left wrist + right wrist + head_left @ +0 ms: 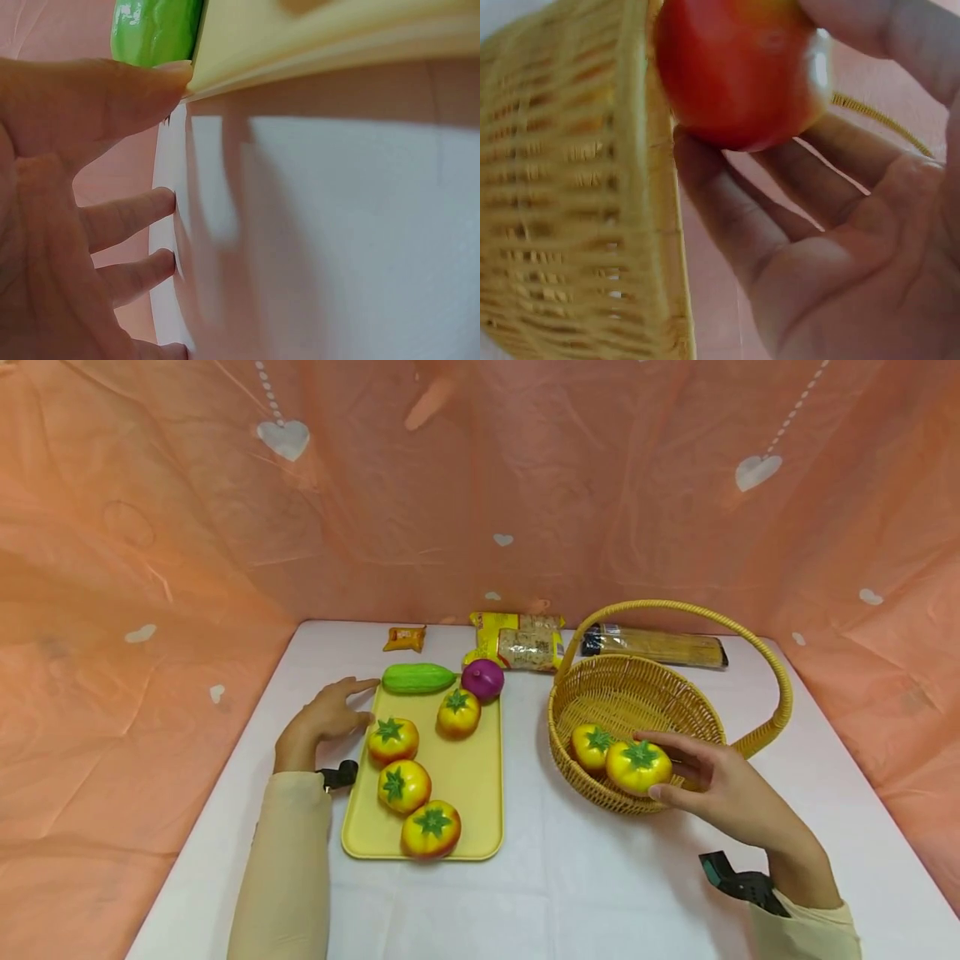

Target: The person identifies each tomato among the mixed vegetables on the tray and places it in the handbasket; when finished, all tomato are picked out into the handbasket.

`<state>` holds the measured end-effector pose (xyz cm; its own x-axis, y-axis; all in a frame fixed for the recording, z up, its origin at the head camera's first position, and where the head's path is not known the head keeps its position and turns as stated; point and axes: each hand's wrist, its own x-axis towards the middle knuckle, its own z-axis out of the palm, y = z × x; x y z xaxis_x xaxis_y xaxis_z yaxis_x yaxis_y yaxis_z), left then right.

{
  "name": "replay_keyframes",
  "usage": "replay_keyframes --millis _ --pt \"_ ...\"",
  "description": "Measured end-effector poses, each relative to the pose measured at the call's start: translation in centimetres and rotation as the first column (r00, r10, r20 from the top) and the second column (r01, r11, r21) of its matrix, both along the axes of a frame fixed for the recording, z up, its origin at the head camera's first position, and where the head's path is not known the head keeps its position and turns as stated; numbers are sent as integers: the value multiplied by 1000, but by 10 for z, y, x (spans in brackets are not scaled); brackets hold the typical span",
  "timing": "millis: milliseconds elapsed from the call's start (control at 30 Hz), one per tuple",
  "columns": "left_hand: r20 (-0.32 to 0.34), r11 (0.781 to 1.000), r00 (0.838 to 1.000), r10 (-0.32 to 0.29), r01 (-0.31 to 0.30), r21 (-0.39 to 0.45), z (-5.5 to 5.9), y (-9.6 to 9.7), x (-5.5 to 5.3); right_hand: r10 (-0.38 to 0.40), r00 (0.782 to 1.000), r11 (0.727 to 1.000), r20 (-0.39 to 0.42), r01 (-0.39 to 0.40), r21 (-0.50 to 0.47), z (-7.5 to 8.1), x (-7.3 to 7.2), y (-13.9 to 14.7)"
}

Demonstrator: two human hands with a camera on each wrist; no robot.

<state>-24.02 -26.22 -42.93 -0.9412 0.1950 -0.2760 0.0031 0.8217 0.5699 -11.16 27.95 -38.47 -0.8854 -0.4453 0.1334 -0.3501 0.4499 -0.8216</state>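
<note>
- Right hand [723,789]: fingers clamped on tomato [639,770], at wicker basket's [645,693] near rim
- Second tomato [589,747]: inside basket, left of held one
- Left hand [326,720]: fingers apart, at yellow tray's [474,793] left edge, near cucumber [417,678]
- Four tomatoes [403,786]: on tray

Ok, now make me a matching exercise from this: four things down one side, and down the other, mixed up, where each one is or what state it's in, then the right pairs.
Things:
1. Tan woven wicker basket
2. Flat yellow rectangular tray
3. Round purple onion
4. Small orange wrapped packet

Places and states:
A. Bears four round yellow-and-red tomatoes
B. On the white table surface, beyond the long green vegetable
C. Has one tomato inside and another tomato, held by the right grip, at its rim
D. At the tray's far right corner

Pairs: 1-C, 2-A, 3-D, 4-B
</note>
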Motion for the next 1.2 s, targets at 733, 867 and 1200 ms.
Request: replay_keyframes --millis 733,867,1200 --pt "1 1000 1000 11 -11 -8 -1 -1 1 -19 1000 963 2 18 268 -27 -42 -34" --pt "6 1000 1000 14 -14 1 -2 -1 2 -25 1000 960 -4 25 278 -28 -43 -36" --pt "27 1000 999 23 -23 1 -2 -1 1 -131 991 978 -30 134 159 -13 -29 -21"
